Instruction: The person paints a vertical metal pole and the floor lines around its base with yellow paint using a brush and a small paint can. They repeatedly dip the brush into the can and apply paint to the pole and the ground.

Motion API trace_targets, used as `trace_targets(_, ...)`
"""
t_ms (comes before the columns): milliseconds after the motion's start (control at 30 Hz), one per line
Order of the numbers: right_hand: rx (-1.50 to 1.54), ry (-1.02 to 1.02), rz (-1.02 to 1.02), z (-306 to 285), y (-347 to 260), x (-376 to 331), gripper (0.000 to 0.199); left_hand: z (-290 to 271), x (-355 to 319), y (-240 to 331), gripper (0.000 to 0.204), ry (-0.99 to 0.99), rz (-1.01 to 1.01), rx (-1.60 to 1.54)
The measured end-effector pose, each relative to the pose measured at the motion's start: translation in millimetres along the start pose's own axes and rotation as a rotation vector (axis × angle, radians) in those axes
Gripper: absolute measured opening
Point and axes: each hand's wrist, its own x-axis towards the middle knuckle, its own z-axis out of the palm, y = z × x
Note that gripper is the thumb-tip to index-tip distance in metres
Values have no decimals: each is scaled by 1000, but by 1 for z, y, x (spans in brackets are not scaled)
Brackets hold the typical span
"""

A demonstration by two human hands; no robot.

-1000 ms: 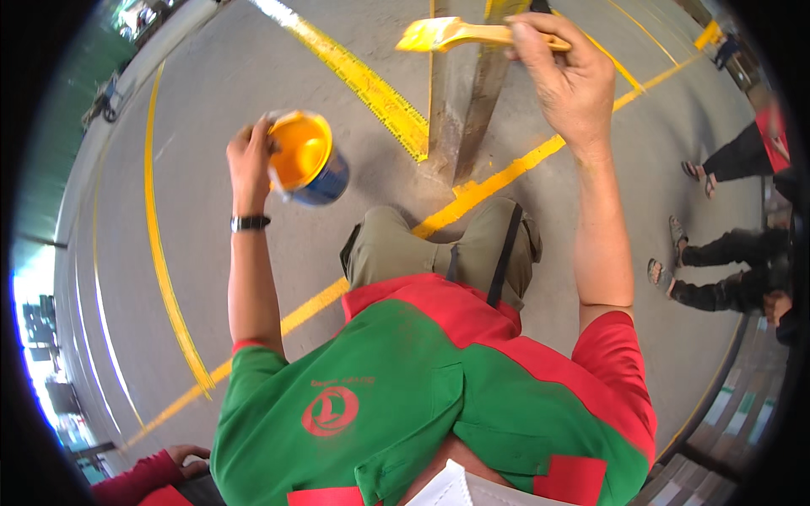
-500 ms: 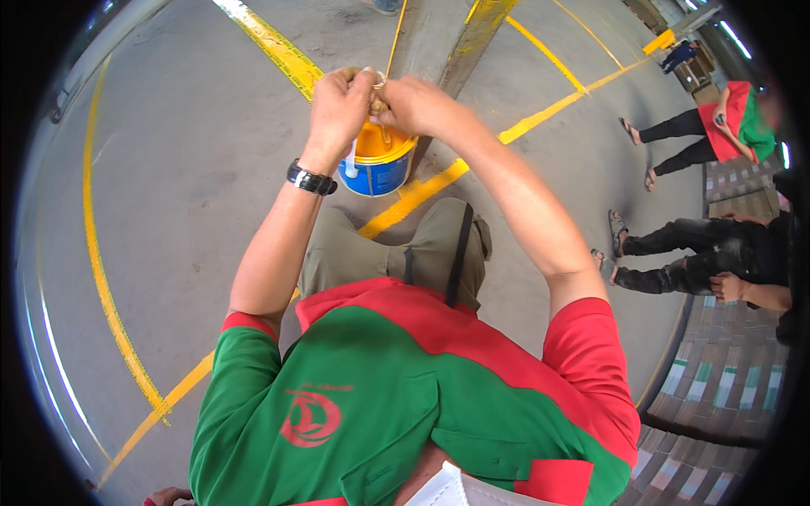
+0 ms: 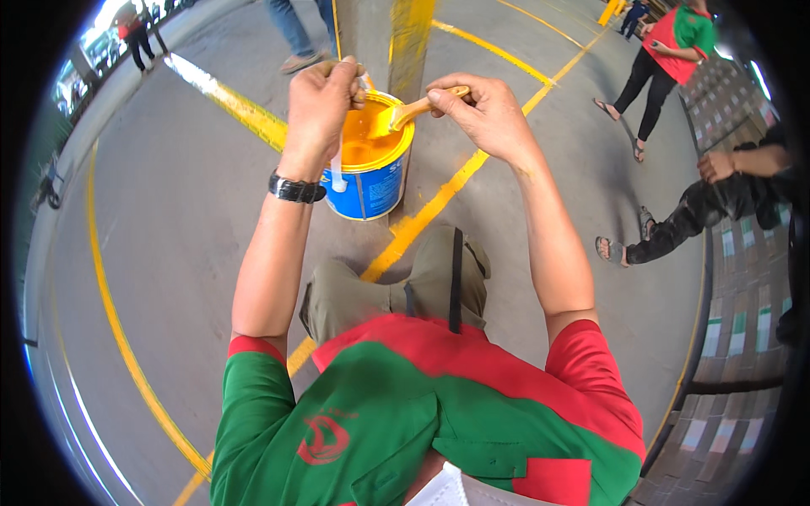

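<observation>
A blue bucket (image 3: 364, 192) with a yellow-smeared rim holds yellow-orange paint (image 3: 363, 139). My left hand (image 3: 318, 105), a black watch on its wrist, is closed at the bucket's left rim around the bucket handle (image 3: 338, 164), whose white strip runs down the side. Between the fingers and thumb of my right hand (image 3: 485, 114) is a paintbrush (image 3: 415, 108) with a wooden handle. Its yellow-coated bristles lie inside the bucket's right rim. Whether the bucket touches the floor, I cannot tell.
A yellow-marked post (image 3: 409, 42) stands just beyond the bucket. Yellow lines (image 3: 456, 194) cross the grey floor (image 3: 194, 211). A person in jeans (image 3: 291, 29) is behind the post. At the right are people (image 3: 666, 67) and stacked bundles (image 3: 742, 312).
My right hand has moved right, away from my left, and the brush now shows over the paint. The bucket looks larger and more of its inside shows. The jeans-clad legs have come further into view.
</observation>
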Motion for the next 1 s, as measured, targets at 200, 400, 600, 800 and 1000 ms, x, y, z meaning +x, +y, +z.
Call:
trace_targets(200, 226, 290, -109, -23, -5, 6, 30, 4, 29, 57, 28, -69, 99, 87)
trace_targets(400, 220, 441, -153, -55, -7, 28, 34, 7, 46, 80, 25, -56, 138, 75)
trace_targets(600, 135, 533, -255, -68, -23, 74, 30, 7, 49, 81, 24, -72, 93, 61)
trace_targets(800, 184, 715, -465, -88, -53, 114, 28, -3, 40, 74, 27, -72, 44, 33)
trace_targets(1000, 171, 923, -410, -34, -7, 75, 32, -45, 9, 39, 26, -16, -14, 91)
